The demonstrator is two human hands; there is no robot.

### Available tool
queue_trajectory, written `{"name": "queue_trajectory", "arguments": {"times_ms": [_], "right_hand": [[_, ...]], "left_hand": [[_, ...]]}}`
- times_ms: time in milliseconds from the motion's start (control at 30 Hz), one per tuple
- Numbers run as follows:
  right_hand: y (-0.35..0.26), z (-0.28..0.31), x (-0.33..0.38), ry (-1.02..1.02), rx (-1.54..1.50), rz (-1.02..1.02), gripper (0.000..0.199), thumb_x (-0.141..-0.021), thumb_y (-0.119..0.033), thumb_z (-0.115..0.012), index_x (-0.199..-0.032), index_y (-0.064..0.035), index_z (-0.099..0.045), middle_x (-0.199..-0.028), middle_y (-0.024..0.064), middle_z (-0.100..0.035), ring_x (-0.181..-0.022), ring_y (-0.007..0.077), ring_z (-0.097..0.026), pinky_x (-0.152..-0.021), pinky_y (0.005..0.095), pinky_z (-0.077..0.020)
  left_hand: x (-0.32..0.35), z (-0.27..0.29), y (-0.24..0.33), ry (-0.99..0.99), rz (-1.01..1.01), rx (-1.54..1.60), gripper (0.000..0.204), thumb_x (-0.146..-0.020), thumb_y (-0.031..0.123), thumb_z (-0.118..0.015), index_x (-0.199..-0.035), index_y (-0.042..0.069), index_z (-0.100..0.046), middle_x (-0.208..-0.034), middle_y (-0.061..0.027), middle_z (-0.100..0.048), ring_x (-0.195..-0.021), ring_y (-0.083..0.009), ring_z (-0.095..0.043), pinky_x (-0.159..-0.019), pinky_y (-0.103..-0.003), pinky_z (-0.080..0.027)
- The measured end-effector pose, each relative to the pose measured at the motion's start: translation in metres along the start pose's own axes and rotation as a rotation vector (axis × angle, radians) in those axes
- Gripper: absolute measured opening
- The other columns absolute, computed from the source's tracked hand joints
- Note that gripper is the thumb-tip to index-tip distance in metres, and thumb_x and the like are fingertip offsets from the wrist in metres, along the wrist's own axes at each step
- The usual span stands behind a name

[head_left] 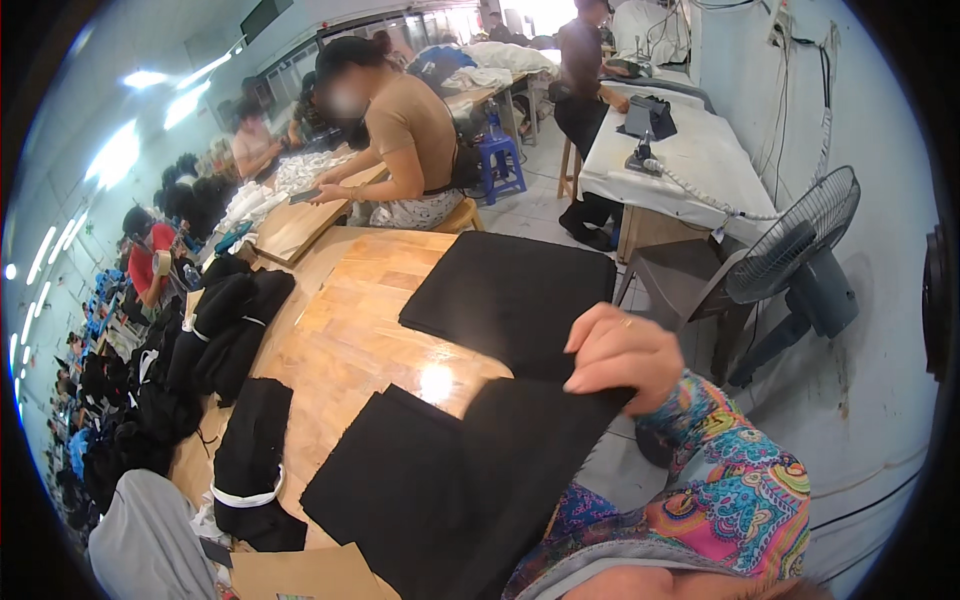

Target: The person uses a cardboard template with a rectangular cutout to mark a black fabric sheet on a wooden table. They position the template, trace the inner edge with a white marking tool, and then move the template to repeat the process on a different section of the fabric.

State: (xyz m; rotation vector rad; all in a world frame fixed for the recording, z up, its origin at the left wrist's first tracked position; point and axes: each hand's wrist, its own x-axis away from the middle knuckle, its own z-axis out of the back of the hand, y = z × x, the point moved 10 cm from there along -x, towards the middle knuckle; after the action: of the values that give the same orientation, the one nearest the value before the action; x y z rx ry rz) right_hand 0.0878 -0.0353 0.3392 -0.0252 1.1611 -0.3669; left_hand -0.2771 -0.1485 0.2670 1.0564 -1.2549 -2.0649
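Note:
My right hand (632, 355), in a colourful patterned sleeve, pinches the corner of a black fabric piece (530, 440) between thumb and fingers. The piece is raised at that corner, and its other end lies on a pile of black cut fabric (375, 455) near me on the wooden table. Just beyond the hand, a second flat stack of black fabric (510, 290) rests at the table's far right edge. Part of it is covered by the raised piece and my hand. My left hand does not show.
Tied black fabric bundles (250, 455) line the table's (350, 290) left side, with brown cardboard (300, 575) at the near edge. On the right stand a grey fan (800, 260) and a dark stool (675, 280). A co-worker (415, 130) sits across the table; another stands by an ironing table (690, 150).

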Motion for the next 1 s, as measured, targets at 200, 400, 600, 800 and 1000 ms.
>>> {"name": "queue_trajectory", "arguments": {"times_ms": [200, 400, 600, 800, 1000], "right_hand": [[0.148, -0.05, -0.017, -0.222, -0.044, -0.407, 0.015, -0.075, -0.005, -0.066, -0.089, -0.0034, -0.065, -0.081, 0.0103, -0.064, -0.076, 0.0238, -0.063, -0.068, 0.0305, -0.0488], [0.365, -0.073, -0.025, -0.459, 0.496, -0.454, 0.021, -0.072, -0.027, -0.068, -0.083, -0.0096, -0.069, -0.082, 0.0124, -0.065, -0.081, 0.03, -0.061, -0.073, 0.0378, -0.0481], [0.396, -0.005, -0.134, 0.164, -0.396, -0.784, 0.02, -0.087, -0.013, -0.057, -0.103, -0.0009, -0.061, -0.089, 0.0062, -0.065, -0.073, 0.0156, -0.064, -0.072, 0.0256, -0.0536], [0.433, 0.028, -0.075, 0.067, -0.384, -0.736, 0.016, -0.086, -0.005, -0.052, -0.098, 0.0003, -0.062, -0.094, 0.0086, -0.063, -0.083, 0.0166, -0.064, -0.076, 0.027, -0.0529], [0.511, 0.05, 0.121, 0.17, -0.278, -1.149, 0.033, -0.074, 0.006, -0.042, -0.097, -0.0014, -0.064, -0.077, 0.0034, -0.06, -0.066, 0.011, -0.055, -0.059, 0.0239, -0.0459]], "left_hand": [[-0.04, 0.069, -0.065, 0.587, 0.699, -0.637, 0.014, -0.073, 0.001, -0.065, -0.08, 0.004, -0.054, -0.066, 0.0007, -0.049, -0.061, -0.0094, -0.048, -0.058, -0.022, -0.04], [-0.19, 0.125, -0.127, 0.769, 0.009, -0.693, 0.021, -0.076, 0.0, -0.064, -0.07, 0.001, -0.044, -0.065, -0.0025, -0.05, -0.058, -0.0082, -0.04, -0.052, -0.023, -0.034], [-0.244, 0.107, -0.045, 0.964, -0.145, -0.743, 0.016, -0.085, 0.002, -0.06, -0.078, 0.003, -0.047, -0.084, -0.0038, -0.059, -0.076, -0.0063, -0.051, -0.07, -0.019, -0.041], [-0.277, 0.02, -0.094, 0.705, -0.229, -0.779, 0.014, -0.076, -0.008, -0.062, -0.078, 0.002, -0.052, -0.087, -0.0123, -0.064, -0.076, -0.0223, -0.063, -0.065, -0.031, -0.049], [-0.304, -0.072, -0.209, 0.449, -0.202, -0.763, 0.012, -0.074, -0.005, -0.061, -0.081, 0.004, -0.056, -0.08, -0.0128, -0.061, -0.069, -0.0285, -0.059, -0.061, -0.035, -0.048]]}}
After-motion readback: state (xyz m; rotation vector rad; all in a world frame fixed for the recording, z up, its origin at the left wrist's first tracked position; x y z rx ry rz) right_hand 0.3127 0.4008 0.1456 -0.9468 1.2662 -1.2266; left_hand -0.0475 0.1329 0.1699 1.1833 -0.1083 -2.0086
